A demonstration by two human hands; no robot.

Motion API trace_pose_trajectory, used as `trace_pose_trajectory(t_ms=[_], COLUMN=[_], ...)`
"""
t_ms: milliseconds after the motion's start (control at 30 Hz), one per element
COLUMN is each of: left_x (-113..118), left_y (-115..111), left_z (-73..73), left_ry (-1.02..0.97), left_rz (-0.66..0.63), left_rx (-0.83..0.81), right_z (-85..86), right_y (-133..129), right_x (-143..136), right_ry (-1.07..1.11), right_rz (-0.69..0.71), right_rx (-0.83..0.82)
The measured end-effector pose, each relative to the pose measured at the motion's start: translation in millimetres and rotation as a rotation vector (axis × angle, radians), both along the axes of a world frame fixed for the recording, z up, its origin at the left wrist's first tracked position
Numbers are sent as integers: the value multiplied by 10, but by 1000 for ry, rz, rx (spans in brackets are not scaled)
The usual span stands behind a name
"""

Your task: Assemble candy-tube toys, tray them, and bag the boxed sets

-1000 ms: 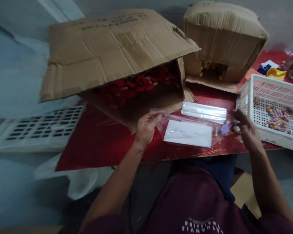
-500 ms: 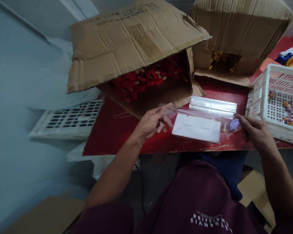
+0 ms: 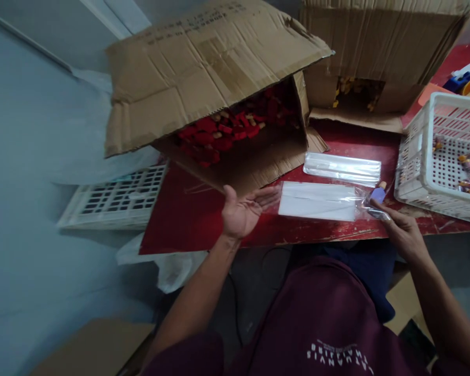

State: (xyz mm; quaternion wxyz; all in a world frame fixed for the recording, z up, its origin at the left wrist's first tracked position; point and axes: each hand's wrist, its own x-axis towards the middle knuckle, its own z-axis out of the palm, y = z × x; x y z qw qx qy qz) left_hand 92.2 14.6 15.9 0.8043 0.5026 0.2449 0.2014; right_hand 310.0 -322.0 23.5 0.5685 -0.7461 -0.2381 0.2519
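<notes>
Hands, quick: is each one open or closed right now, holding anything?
Left hand: open, palm showing, gripping nothing.
Right hand: closed, pinching clear plastic.

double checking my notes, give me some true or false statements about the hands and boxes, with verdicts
1. A white rectangular item lies between the left hand and the right hand. True.
2. The left hand is clenched in a fist. False: it is open, palm showing.
3. The right hand holds clear plastic. True.
4. The cardboard box beyond the left hand holds red pieces. True.
5. The second cardboard box shows blue pieces. False: the second cardboard box shows yellow pieces.
</notes>
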Motion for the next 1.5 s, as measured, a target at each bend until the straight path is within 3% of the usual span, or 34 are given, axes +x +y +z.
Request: trace_pose_trajectory(t_ms=[133, 300, 400, 600, 733, 833, 900, 1000, 1067, 1100, 1167, 1233, 1300, 1400, 1500], left_x=[-2, -167, -283, -245, -175, -238, -317, -360, -264, -177, 42, 252, 380, 364, 197], left_y=[-86, -115, -167, -432, -473, -420, -408, -510, -652, -731, -873, -952, -939, -785, -610], left_z=[121, 174, 10, -426, -533, -556, -527, -375, -212, -121, 69, 265, 460, 667, 631], left_ry=[163, 268, 288, 326, 305, 319, 331, 289, 241, 212, 162, 148, 167, 160, 208], left_rz=[77, -61, -89, 137, 243, 238, 315, 536, 486, 386, 164, 50, 15, -108, -245], left_rx=[12, 37, 132, 436, 456, 395, 426, 727, 976, 1072, 1187, 1241, 1271, 1326, 1367], right_z=[-96, -245, -362, -707, -970, -1043, -965, -637, -349, -212, 15, 183, 321, 477, 495], right_y=[-52, -100, -127, -26, 146, 163, 84, -31, 28, 116, 379, 651, 798, 677, 366], right_x=[-32, 17, 27, 1, 36, 31, -35, -249, -429, -513, -644, -705, -690, -536, -271], right_ry=[-48, -106, -79, 105, 129, 124, 84, -184, -460, -588, -763, -819, -824, -863, -968], right_rz=[86, 107, 52, -106, -241, -316, -406, -712, -769, -683, -379, -121, -47, -50, 70], right_rx=[35, 22, 52, 273, 380, 389, 349, 242, 193, 193, 230, 286, 314, 249, 26])
